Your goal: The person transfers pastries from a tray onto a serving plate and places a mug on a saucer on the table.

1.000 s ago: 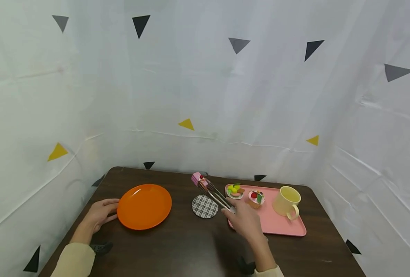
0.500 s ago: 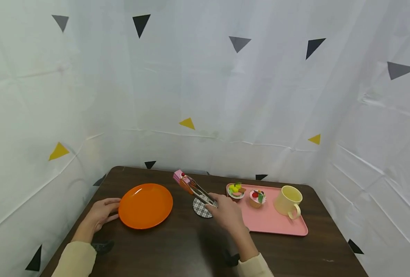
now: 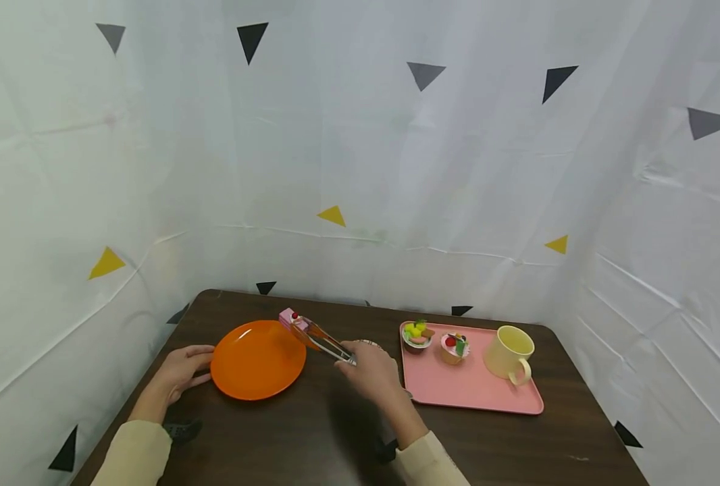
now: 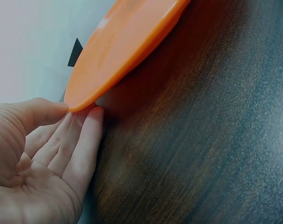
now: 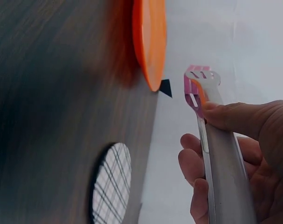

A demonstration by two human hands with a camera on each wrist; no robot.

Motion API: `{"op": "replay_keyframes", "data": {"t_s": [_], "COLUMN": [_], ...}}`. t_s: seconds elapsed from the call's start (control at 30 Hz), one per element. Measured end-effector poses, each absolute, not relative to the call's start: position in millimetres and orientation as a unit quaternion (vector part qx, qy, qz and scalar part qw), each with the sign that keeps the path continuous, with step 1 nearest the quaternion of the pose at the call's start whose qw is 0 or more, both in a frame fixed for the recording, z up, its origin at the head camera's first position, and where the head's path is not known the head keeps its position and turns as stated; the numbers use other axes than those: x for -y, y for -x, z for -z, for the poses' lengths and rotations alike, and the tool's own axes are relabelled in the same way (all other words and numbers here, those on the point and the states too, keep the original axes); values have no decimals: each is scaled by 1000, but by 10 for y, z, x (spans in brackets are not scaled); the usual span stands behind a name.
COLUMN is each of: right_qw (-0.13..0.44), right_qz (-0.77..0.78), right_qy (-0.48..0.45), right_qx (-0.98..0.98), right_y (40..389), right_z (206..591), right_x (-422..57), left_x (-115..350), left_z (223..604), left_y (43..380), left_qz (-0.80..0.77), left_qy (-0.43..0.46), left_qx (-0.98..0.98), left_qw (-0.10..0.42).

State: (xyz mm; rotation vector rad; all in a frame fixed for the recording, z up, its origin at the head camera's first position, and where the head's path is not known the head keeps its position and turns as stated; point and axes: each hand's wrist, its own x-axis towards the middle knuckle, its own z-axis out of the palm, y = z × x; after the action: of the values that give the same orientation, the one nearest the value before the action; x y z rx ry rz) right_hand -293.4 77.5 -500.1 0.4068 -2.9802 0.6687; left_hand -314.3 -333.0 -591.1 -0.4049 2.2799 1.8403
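My right hand (image 3: 372,370) grips metal tongs (image 3: 329,346), their far ends closed around a small pink toy cake (image 3: 290,319) with a red berry on top. In the head view the cake overlaps the right rim of the orange plate (image 3: 256,361); in the right wrist view the tongs (image 5: 227,177) and cake (image 5: 197,79) are raised above the table. My left hand (image 3: 182,371) is at the plate's left edge. Its thumb meets the rim of the plate (image 4: 122,51) while the fingers (image 4: 87,140) reach under it, pinching the edge.
On the right a pink tray (image 3: 457,391) bears two toy cupcakes, one with yellow fruit (image 3: 417,337) and one with red fruit (image 3: 454,349), plus a yellow mug (image 3: 508,354). A checkered coaster (image 5: 114,186) lies between plate and tray. White curtains surround the dark wooden table (image 3: 263,445).
The right hand has carried the tongs and pink cake leftward, from over the coaster to the plate's right rim. My left hand stays at the plate, which has not moved on the table.
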Motion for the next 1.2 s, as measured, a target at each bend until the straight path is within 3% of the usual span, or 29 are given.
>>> {"op": "replay_keyframes", "data": {"t_s": [1.2], "right_qw": [-7], "right_qz": [-161], "right_qy": [-152], "right_qx": [975], "right_y": [3067], "right_z": [5212], "right_x": [-402], "left_x": [3342], "left_z": [5906], "left_y": [3174], "left_qz": [-624], "left_qy": [155], "left_qx": [-760], "left_qw": [97]}}
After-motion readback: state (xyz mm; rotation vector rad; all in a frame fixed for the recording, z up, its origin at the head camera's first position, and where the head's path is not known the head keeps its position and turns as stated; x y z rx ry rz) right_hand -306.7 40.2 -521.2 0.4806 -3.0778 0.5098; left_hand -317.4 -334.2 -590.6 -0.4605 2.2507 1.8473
